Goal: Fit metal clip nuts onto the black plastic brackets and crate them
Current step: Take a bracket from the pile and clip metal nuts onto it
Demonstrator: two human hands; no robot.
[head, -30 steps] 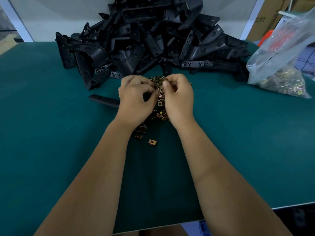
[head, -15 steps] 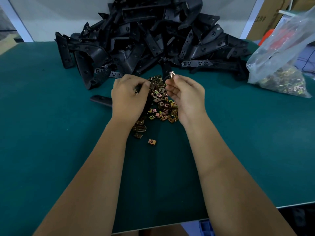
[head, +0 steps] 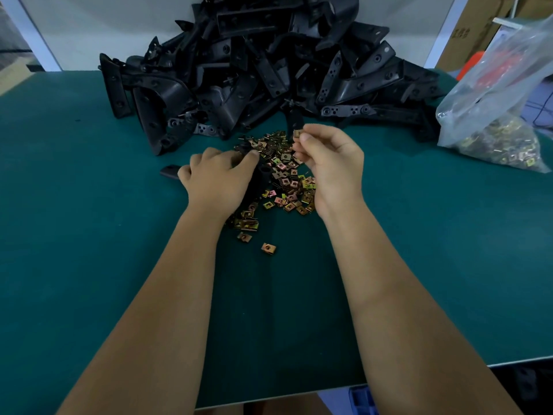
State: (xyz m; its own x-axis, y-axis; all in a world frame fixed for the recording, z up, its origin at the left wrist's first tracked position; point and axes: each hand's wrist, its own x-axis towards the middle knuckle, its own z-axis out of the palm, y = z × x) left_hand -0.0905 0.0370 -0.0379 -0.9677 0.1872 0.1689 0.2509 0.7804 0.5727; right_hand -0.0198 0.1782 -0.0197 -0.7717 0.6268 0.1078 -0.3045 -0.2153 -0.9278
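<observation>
A green table is seen from above, with both bare forearms reaching away from the near edge.

Right hand: raised just above the far right side of the loose clip nuts. One single clip nut is pinched between thumb and fingertip at the far tip of the hand; the remaining fingers are curled inward.

Left hand: lowered onto the table at the left edge of the nut scatter, palm down, fingers curled round a black plastic bracket. One end of the bracket is seen protruding to the left of the hand at; the other end, with a round socket, is seen to the right of the fingers, lying among the nuts.

The loose clip nuts are spread on the table between and just beyond the two hands, brass and pinkish in tone. A few strays lie nearer, the nearest one set apart from the rest.

A large pile of black brackets is heaped at the far side of the table, against a white wall. Its near edge lies just beyond the nut scatter.

At far right, a clear plastic bag holding more clip nuts rests on the table. Cardboard boxes are seen behind it.
</observation>
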